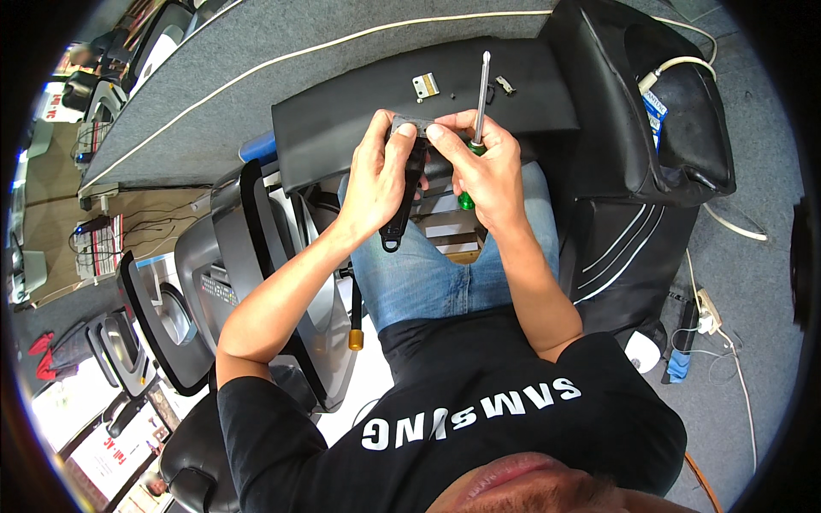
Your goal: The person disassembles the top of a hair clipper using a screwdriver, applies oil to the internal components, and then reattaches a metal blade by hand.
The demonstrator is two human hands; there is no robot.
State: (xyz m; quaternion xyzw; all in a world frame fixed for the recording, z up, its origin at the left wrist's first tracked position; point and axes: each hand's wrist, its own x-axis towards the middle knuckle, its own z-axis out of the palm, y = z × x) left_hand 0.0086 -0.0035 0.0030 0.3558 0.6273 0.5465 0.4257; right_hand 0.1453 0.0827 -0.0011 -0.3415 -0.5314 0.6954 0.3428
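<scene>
My left hand (376, 178) is closed around a black hair clipper (396, 224), thumb near its head and the looped tail end pointing down toward my lap. A flat grey blade piece (416, 126) lies at the clipper's head, under both thumbs. My right hand (494, 175) pinches the blade's right side with thumb and fingertips. The same hand holds a screwdriver (483, 90) with a green handle, its shaft pointing away from me. Beyond my hands, a metal blade plate (425, 85) and a small metal bracket (505, 85) rest on the black padded surface.
The black padded bench (342, 128) spans the front of my knees. A black padded seat (633, 111) stands at the right, with a white cable plug and a blue-white packet on it. Chairs (248, 239) crowd the left. A power strip (708, 312) with cables lies on the right floor.
</scene>
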